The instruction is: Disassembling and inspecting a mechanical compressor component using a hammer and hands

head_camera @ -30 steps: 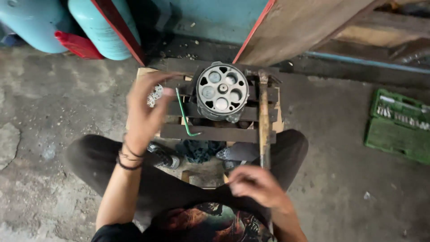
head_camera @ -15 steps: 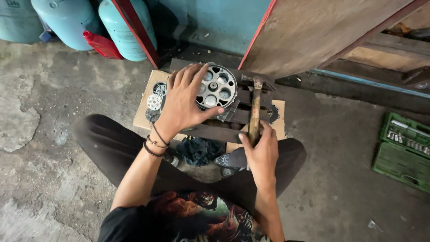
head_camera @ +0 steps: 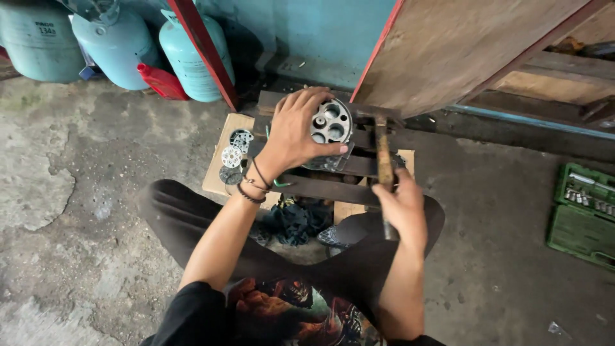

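Workshop: gas cylinders [head_camera: 115, 48], socket set [head_camera: 583, 214].

Floor: rough grey concrete [head_camera: 83, 192], stained and patched, is seen all around.
Wall: a blue-painted wall [head_camera: 320, 32] is seen at the back.
Cylinders: pale blue gas cylinders [head_camera: 122, 48] are stood against the wall at the left.
Boards: wooden boards [head_camera: 461, 45] are leaned at the upper right.
Case: a green socket case [head_camera: 583, 214] is laid open at the right.
Light: soft daylight.

Open green plastic socket-set case [head_camera: 582, 214], rectangular, lying on the concrete floor [head_camera: 77, 192] at far right, lid folded out beside its tray. Small dark printed label [head_camera: 46, 29] on the pale blue gas cylinder [head_camera: 38, 45], top left against the wall.
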